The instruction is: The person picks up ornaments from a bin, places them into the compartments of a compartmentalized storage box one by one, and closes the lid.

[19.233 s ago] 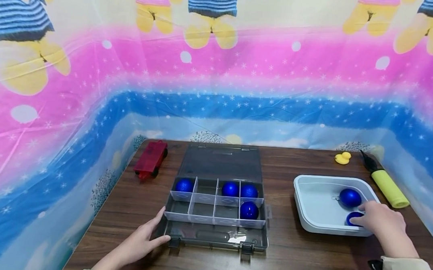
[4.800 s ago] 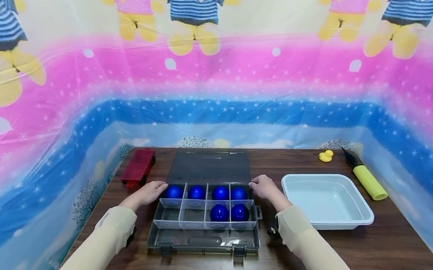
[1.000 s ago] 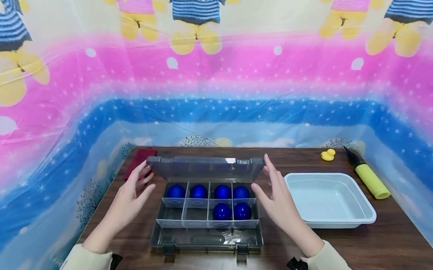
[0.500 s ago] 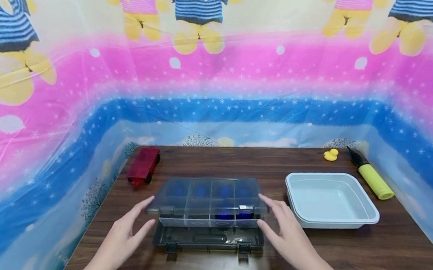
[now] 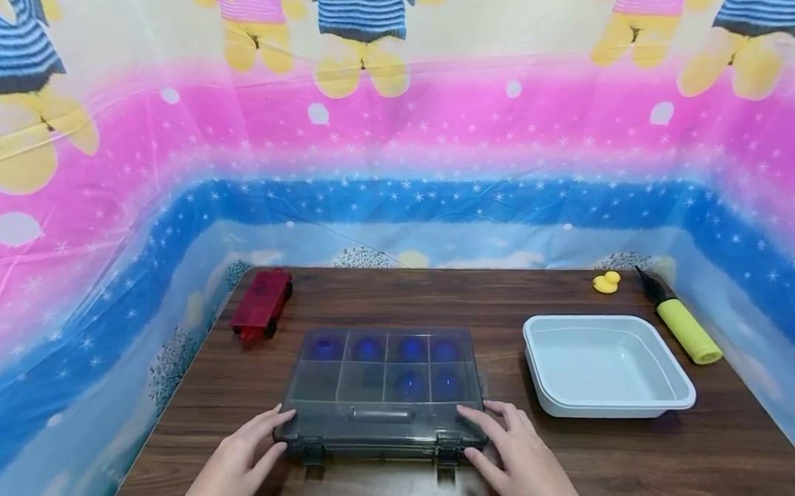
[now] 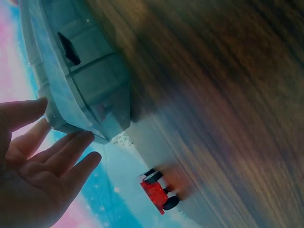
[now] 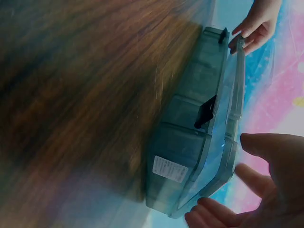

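In the head view, a smoky clear plastic compartment box [image 5: 383, 392] lies with its lid down over several blue ball ornaments [image 5: 410, 385], seen dimly through it. A narrow gap under the lid's front edge shows in the right wrist view. Fingers of my left hand [image 5: 238, 448] touch the front left corner, the thumb at the front edge. At the front right corner, my right hand [image 5: 524, 461] rests its fingertips on the lid, thumb beside the front latch [image 5: 449, 450]. In both wrist views the fingers are extended and slightly bent against the lid's edges.
A white plastic tub [image 5: 605, 368] stands to the right of the box. Behind it are a yellow rubber duck [image 5: 606, 282] and a yellow-green hand pump [image 5: 689, 331]. A red toy car [image 5: 262, 305] sits at the back left. Patterned cloth [image 5: 399, 204] surrounds the table.
Two ornaments from the white tub now sit in the box. The lid has swung from lying back, through upright, down over the compartments. Both hands have come forward with it to the front corners.
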Motion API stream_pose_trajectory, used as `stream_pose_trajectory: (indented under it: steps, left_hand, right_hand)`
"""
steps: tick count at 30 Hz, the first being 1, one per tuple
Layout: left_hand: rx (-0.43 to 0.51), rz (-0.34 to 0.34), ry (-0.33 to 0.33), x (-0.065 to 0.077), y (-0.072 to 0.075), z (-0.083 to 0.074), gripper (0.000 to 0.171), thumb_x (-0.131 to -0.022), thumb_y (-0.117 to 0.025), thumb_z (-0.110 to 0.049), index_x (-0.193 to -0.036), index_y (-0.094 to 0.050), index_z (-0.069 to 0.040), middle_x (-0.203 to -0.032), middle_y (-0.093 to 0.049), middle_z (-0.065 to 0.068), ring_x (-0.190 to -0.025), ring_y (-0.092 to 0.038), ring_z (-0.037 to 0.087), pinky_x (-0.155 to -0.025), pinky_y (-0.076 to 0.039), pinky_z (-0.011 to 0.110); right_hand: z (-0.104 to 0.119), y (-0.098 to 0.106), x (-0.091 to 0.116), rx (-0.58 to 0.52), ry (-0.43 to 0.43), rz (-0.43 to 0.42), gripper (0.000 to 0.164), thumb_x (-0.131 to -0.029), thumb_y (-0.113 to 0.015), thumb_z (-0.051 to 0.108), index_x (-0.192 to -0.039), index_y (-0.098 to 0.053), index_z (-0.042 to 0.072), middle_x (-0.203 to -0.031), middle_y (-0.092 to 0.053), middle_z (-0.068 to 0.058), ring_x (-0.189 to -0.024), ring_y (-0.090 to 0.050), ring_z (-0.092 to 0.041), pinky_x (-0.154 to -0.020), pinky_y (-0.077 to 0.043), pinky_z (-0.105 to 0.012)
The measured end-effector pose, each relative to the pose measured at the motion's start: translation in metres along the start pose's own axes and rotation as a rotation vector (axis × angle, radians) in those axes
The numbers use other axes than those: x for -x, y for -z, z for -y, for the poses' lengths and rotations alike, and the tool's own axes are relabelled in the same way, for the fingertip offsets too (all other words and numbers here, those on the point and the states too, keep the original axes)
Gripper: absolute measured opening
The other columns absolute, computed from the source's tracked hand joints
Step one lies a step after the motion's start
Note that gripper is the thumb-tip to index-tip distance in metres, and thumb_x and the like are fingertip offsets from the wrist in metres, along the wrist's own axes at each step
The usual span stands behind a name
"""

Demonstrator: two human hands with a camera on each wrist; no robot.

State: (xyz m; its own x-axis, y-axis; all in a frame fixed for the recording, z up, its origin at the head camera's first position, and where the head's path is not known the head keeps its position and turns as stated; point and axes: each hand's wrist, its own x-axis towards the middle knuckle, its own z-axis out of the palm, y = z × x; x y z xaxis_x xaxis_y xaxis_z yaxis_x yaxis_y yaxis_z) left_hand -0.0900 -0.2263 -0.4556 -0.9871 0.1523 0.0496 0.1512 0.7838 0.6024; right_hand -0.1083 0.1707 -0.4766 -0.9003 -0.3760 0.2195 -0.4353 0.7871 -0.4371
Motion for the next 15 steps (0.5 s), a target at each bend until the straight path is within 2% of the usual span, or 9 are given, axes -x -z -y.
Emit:
stream_pose_trajectory:
  steps: [3, 6, 9, 11, 15]
  left_hand:
    - [-0.017, 0.026, 0.03, 0.001, -0.004, -0.002, 0.043, -0.092, -0.067, -0.02, -0.133, -0.059, -0.01, -0.137, -0.049, 0.021, -0.112, -0.058, 0.034, -0.085, -0.05, 0.048]
    - [-0.029, 0.046, 0.054, 0.001, -0.009, -0.004, 0.049, -0.091, -0.068, -0.026, -0.135, -0.057, -0.007, -0.138, -0.047, 0.025, -0.112, -0.057, 0.036, -0.083, -0.05, 0.05]
    - [-0.033, 0.052, 0.067, 0.003, -0.015, -0.006, 0.056, -0.09, -0.069, -0.03, -0.136, -0.054, -0.002, -0.138, -0.045, 0.028, -0.115, -0.055, 0.039, -0.084, -0.05, 0.05]
    - [-0.04, 0.049, 0.061, 0.004, -0.018, -0.007, 0.061, -0.088, -0.071, -0.031, -0.136, -0.052, 0.002, -0.137, -0.044, 0.031, -0.116, -0.053, 0.041, -0.083, -0.05, 0.05]
    - [-0.072, 0.038, 0.068, 0.005, -0.023, -0.008, 0.07, -0.083, -0.076, -0.033, -0.135, -0.051, 0.006, -0.136, -0.042, 0.036, -0.112, -0.055, 0.044, -0.081, -0.051, 0.051]
  right_hand:
    - [0.0, -0.001, -0.003, 0.081, 0.076, -0.003, 0.046, -0.09, -0.066, 0.042, -0.134, -0.059, 0.029, -0.14, -0.044, -0.007, -0.124, -0.044, -0.026, -0.088, -0.047, -0.048]
    - [0.001, -0.003, -0.007, 0.172, 0.194, -0.034, 0.046, -0.09, -0.065, 0.045, -0.128, -0.065, 0.018, -0.137, -0.05, -0.004, -0.125, -0.045, -0.022, -0.092, -0.046, -0.046]
    - [0.004, -0.004, -0.011, 0.278, 0.279, -0.07, 0.053, -0.087, -0.065, 0.054, -0.121, -0.068, 0.013, -0.124, -0.059, 0.0, -0.118, -0.051, -0.019, -0.092, -0.046, -0.043]
    - [0.008, -0.005, -0.013, 0.338, 0.296, -0.072, 0.062, -0.083, -0.063, 0.063, -0.117, -0.07, 0.012, -0.117, -0.062, 0.0, -0.112, -0.054, -0.019, -0.089, -0.047, -0.042]
    - [0.018, -0.005, -0.018, 0.429, 0.333, -0.066, 0.075, -0.077, -0.061, 0.073, -0.109, -0.07, 0.006, -0.11, -0.065, -0.008, -0.103, -0.061, -0.026, -0.085, -0.05, -0.044]
